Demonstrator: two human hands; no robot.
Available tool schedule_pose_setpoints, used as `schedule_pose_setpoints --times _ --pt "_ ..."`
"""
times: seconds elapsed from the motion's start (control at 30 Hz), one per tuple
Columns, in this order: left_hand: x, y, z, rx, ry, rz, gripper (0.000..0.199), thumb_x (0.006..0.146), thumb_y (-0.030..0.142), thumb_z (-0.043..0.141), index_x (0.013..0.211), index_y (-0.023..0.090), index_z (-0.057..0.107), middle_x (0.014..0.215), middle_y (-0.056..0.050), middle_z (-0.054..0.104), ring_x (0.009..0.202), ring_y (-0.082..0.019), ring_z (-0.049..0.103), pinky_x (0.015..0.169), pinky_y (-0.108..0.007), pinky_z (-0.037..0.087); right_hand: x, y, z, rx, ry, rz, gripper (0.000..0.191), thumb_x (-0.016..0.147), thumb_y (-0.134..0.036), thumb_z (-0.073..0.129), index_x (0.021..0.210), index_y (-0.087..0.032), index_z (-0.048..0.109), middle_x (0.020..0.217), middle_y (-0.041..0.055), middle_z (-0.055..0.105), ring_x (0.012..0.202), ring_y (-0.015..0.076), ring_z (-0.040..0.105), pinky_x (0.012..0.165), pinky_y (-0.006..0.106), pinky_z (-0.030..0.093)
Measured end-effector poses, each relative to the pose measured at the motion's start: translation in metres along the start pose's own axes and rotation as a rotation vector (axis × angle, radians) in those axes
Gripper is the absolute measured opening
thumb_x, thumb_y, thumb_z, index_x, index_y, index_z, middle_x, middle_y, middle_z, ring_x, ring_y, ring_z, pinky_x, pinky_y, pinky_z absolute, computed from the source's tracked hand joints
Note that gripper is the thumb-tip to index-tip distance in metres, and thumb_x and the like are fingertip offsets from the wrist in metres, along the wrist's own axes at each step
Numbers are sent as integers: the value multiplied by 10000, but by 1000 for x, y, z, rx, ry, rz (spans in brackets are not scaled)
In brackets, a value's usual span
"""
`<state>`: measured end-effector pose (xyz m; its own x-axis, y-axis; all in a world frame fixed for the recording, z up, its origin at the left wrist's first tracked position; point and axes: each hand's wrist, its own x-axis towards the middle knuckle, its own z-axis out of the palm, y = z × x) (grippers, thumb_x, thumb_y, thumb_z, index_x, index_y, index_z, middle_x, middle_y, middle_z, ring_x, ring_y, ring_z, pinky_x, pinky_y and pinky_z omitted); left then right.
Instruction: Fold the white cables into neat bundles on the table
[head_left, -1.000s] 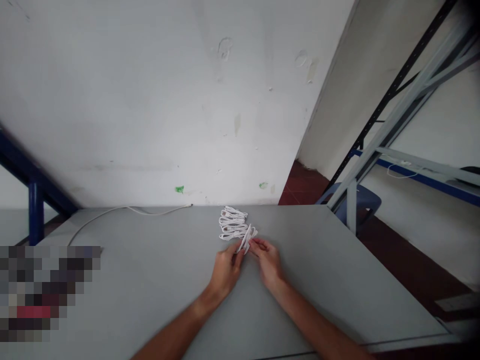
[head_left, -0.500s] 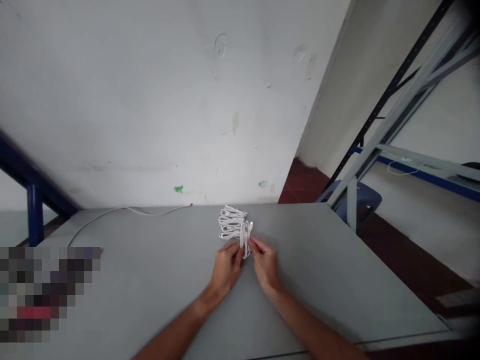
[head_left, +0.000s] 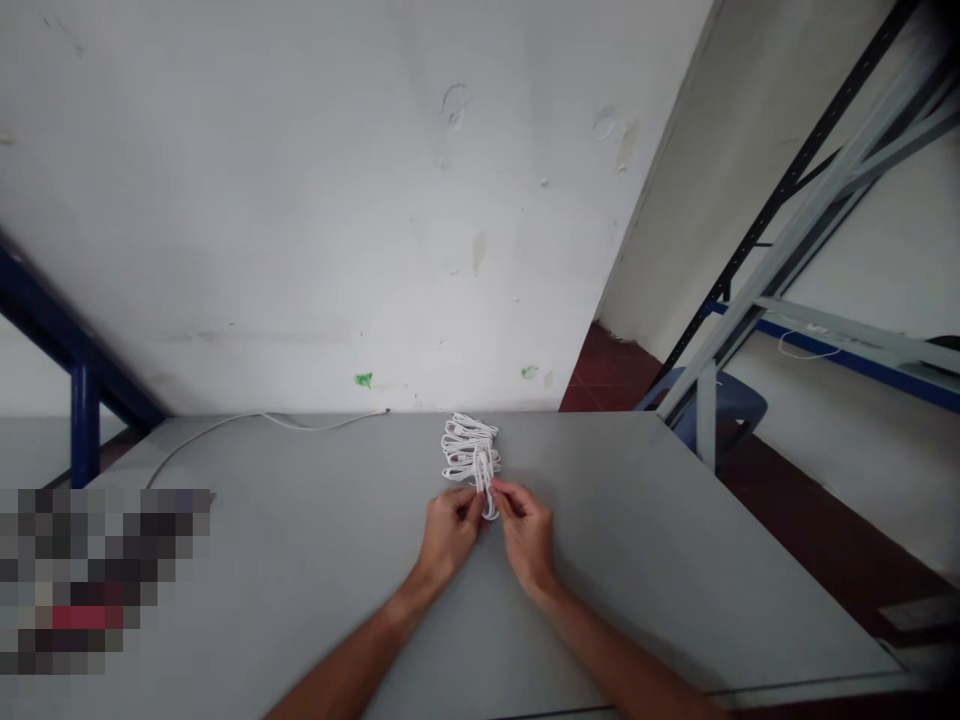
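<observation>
A: What's furthest left?
B: A thin white cable (head_left: 315, 429) lying loose along the far edge of the grey counter (head_left: 637, 520), uncoiled.
A: And the hands?
B: The left hand (head_left: 448, 535) and right hand (head_left: 527, 533) are both closed in a fingertip pinch on the near end of a bundle of folded white cable (head_left: 471, 450).
A: How much is done?
B: Several loops lie stacked side by side in the bundle, which sits just beyond the hands. The near end is held between them, and the loose cable lies well apart, unbundled.
</observation>
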<state>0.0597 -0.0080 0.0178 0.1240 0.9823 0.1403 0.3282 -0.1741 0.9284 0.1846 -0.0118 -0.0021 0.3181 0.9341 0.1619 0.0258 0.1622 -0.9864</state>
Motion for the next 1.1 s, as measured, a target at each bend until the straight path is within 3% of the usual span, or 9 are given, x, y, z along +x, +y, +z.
schedule_pose_setpoints --times 0.23,0.53,0.8,1.1 --pt "-1 0 3 63 15 11 421 943 373 482 625 167 665 663 -45 634 594 -158 568 620 -274 408 6 0 0 217 -13 260 292 642 -407 840 852 -203 830 891 65 826 856 245 738 852 375 575" --pt "-3 2 6 91 -6 109 411 972 341 467 692 166 711 751 -60 676 664 -163 587 678 -273 427 12 -9 -3 430 60 472 335 447 -330 928 672 -175 735 672 28 773 630 172 691 625 277 546" --pt "-3 0 6 112 18 145 374 986 322 474 763 168 732 774 -61 683 720 -173 612 706 -271 447 13 -12 -3 450 36 525 345 435 -353 945 608 -165 714 635 25 755 617 175 690 650 303 571" --pt "-2 -2 4 149 28 145 397 989 294 480 685 166 702 748 -51 684 673 -159 596 686 -272 442 14 -14 -5 395 -25 508 394 464 -364 935 753 -148 776 733 61 789 696 203 720 686 322 596"
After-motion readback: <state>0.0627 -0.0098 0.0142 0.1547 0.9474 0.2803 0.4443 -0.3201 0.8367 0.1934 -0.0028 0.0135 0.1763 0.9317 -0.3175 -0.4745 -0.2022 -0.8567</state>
